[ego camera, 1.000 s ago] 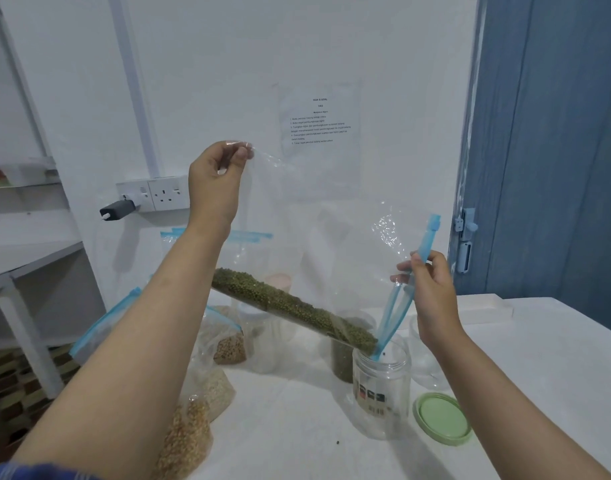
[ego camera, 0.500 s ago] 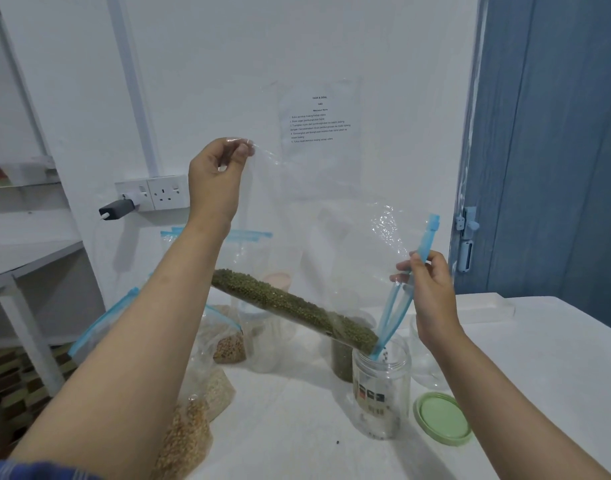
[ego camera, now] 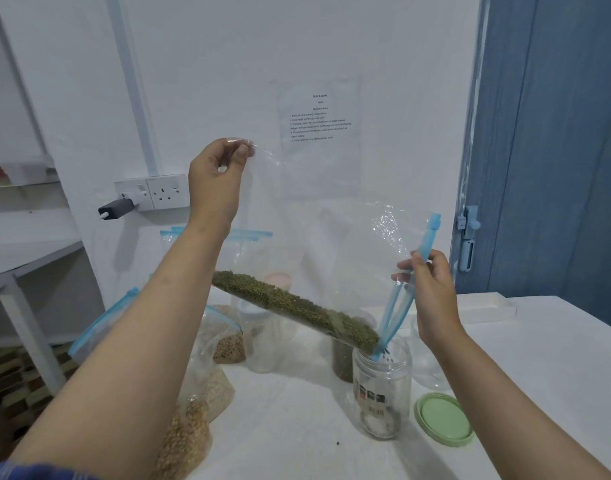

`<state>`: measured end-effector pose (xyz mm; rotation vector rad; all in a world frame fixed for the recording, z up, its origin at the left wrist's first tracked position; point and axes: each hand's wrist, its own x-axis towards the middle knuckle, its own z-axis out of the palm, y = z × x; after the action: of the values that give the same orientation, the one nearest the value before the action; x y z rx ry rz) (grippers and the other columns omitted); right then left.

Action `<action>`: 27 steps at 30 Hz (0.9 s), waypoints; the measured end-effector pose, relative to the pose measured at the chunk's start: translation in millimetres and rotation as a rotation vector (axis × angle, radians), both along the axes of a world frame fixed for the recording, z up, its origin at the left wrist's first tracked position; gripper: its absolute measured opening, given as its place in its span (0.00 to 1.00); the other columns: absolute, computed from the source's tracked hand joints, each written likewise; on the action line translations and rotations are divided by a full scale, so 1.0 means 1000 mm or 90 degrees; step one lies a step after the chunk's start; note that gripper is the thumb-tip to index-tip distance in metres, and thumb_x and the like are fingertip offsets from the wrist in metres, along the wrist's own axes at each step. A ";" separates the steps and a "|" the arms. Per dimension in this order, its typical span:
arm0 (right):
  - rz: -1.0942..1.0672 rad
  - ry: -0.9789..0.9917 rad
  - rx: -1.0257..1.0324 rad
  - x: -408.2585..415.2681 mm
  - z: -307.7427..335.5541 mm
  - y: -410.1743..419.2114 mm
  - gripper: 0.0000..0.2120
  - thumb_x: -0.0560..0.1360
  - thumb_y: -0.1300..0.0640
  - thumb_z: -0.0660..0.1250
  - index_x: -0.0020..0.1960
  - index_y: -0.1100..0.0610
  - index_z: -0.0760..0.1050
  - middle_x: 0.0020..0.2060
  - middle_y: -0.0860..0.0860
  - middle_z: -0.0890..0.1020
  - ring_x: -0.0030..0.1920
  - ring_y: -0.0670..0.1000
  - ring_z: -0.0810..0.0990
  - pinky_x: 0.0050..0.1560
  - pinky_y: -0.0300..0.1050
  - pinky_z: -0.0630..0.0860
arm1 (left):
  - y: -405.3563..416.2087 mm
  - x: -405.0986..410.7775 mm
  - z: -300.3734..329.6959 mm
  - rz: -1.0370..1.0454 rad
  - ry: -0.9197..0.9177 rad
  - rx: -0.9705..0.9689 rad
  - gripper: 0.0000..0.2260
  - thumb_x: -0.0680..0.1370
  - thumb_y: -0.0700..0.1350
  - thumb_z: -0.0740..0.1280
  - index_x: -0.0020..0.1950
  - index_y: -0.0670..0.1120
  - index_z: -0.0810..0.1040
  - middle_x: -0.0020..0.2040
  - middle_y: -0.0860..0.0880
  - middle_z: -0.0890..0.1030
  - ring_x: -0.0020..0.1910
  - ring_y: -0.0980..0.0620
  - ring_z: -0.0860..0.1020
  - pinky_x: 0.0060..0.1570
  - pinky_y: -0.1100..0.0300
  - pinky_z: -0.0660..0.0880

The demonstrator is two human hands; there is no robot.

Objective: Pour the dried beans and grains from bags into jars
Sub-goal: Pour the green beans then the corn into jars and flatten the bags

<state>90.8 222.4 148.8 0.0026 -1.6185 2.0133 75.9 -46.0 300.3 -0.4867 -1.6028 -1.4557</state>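
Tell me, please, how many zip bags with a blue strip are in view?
4: one held bag of green beans tilted over the jar, one upright by the wall, and two near the left forearm. More may be hidden.

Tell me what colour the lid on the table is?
The lid is light green, seen in the head view.

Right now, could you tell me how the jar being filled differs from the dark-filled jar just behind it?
The front jar is nearly empty, with a few green beans dropping in; the rear jar holds a dark fill well up its side. The front jar shows a printed label and has the zip bag mouth tipped into it; the rear jar has neither. Both are clear and upright.
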 end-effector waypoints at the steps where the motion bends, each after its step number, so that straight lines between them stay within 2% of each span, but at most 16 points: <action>1: 0.000 -0.001 -0.001 0.000 0.000 0.000 0.05 0.84 0.53 0.59 0.50 0.51 0.71 0.42 0.48 0.81 0.42 0.51 0.80 0.58 0.53 0.76 | 0.000 0.000 0.000 0.000 0.002 -0.001 0.09 0.80 0.38 0.65 0.45 0.51 0.80 0.43 0.54 0.82 0.47 0.59 0.79 0.55 0.66 0.74; 8: 0.000 -0.009 0.000 -0.002 -0.003 -0.001 0.05 0.84 0.53 0.58 0.52 0.52 0.71 0.43 0.48 0.80 0.41 0.50 0.80 0.58 0.53 0.76 | -0.001 -0.003 -0.007 0.036 -0.003 -0.049 0.10 0.81 0.45 0.64 0.44 0.58 0.78 0.45 0.62 0.80 0.47 0.57 0.75 0.55 0.63 0.70; 11: -0.002 -0.011 -0.001 -0.003 -0.004 -0.001 0.05 0.84 0.54 0.58 0.52 0.51 0.71 0.43 0.48 0.80 0.41 0.50 0.80 0.59 0.54 0.75 | -0.002 -0.001 -0.011 0.037 -0.014 -0.056 0.10 0.82 0.47 0.63 0.46 0.60 0.78 0.49 0.61 0.79 0.48 0.60 0.75 0.57 0.64 0.69; 13: -0.005 -0.013 0.003 -0.004 -0.004 0.000 0.05 0.84 0.54 0.57 0.53 0.51 0.72 0.43 0.48 0.80 0.41 0.50 0.80 0.59 0.55 0.75 | -0.004 0.000 -0.013 0.033 -0.025 -0.071 0.09 0.83 0.47 0.62 0.49 0.60 0.78 0.52 0.60 0.78 0.48 0.63 0.74 0.56 0.67 0.69; 16: -0.008 -0.013 0.008 -0.003 -0.004 0.000 0.05 0.84 0.54 0.57 0.52 0.51 0.72 0.44 0.49 0.80 0.42 0.50 0.80 0.60 0.54 0.75 | -0.006 0.004 -0.016 0.048 -0.049 -0.130 0.07 0.83 0.46 0.62 0.55 0.59 0.76 0.50 0.60 0.72 0.43 0.68 0.70 0.51 0.76 0.66; 19: -0.008 -0.011 0.008 -0.003 -0.005 0.000 0.06 0.84 0.54 0.57 0.51 0.51 0.71 0.44 0.49 0.80 0.42 0.50 0.80 0.60 0.55 0.75 | -0.008 0.009 -0.016 0.031 -0.084 -0.159 0.15 0.78 0.38 0.64 0.60 0.57 0.75 0.51 0.58 0.69 0.42 0.68 0.69 0.49 0.77 0.66; 22: -0.008 -0.013 0.005 -0.003 -0.006 0.000 0.06 0.84 0.54 0.57 0.51 0.51 0.71 0.43 0.49 0.80 0.41 0.50 0.80 0.60 0.55 0.75 | -0.012 0.013 -0.016 0.034 -0.112 -0.199 0.26 0.72 0.34 0.61 0.63 0.58 0.74 0.52 0.58 0.69 0.45 0.60 0.69 0.48 0.72 0.69; 27: -0.008 -0.021 0.007 -0.003 -0.007 0.001 0.07 0.84 0.55 0.57 0.50 0.49 0.71 0.43 0.49 0.80 0.42 0.50 0.80 0.62 0.57 0.75 | -0.018 0.017 -0.014 0.044 -0.148 -0.287 0.34 0.71 0.28 0.55 0.68 0.60 0.72 0.52 0.57 0.67 0.45 0.57 0.68 0.42 0.73 0.68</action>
<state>88.1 223.6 141.7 -0.0364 -1.6456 2.0058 92.7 -63.5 286.6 -0.5203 -2.1281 -1.1272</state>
